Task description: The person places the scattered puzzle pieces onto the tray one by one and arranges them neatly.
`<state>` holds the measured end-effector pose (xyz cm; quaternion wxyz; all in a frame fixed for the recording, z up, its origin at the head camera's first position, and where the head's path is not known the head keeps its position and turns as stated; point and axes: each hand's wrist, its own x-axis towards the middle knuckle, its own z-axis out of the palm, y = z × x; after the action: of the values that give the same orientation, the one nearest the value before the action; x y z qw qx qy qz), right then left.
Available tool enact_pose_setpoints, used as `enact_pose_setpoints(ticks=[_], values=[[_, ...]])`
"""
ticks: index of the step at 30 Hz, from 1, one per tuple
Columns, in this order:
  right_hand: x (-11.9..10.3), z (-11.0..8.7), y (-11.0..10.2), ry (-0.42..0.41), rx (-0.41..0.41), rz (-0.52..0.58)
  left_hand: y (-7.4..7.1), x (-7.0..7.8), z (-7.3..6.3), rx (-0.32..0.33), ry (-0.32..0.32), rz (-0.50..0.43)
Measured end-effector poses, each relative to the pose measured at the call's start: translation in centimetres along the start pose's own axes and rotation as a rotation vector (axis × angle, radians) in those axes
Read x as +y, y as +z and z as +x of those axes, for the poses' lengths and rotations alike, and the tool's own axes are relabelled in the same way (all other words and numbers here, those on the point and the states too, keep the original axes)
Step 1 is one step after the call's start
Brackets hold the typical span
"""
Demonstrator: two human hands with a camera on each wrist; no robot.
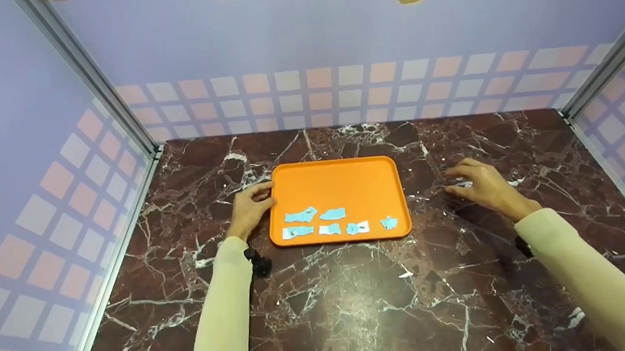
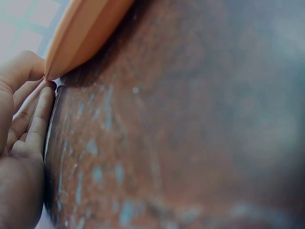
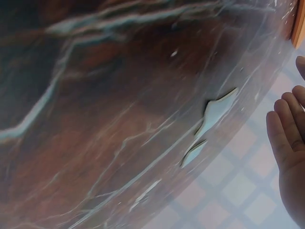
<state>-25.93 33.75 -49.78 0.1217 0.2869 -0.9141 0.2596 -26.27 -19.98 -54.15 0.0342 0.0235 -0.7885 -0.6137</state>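
An orange tray lies on the dark marbled table, with several torn pieces of light blue and white paper in its front half. At the tray's left rim, my left hand pinches the edge between thumb and fingers; the left wrist view shows the thumb right at the tray's corner edge. To the right of the tray, my right hand is held over the table, fingers loosely extended and holding nothing. Beside it in the right wrist view lie two thin pale scraps.
Lilac walls with pink and white squares enclose the table at the back and both sides. A small white scrap lies on the tabletop in front of the tray. Metal strips run along the wall corners.
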Motion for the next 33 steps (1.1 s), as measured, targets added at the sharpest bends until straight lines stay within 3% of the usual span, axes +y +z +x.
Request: enact_pose_setpoints(ticks=[13,33], values=[[1.9,-2.2,-1.4,0.147,-0.052,-0.007,0.0,0.0,0.1,0.002,-0.014,0.007],[3.5,-4.2,-2.0,0.168,-0.085,-0.059,0.1,-0.2,0.2,-0.003,0.020,-0.022]])
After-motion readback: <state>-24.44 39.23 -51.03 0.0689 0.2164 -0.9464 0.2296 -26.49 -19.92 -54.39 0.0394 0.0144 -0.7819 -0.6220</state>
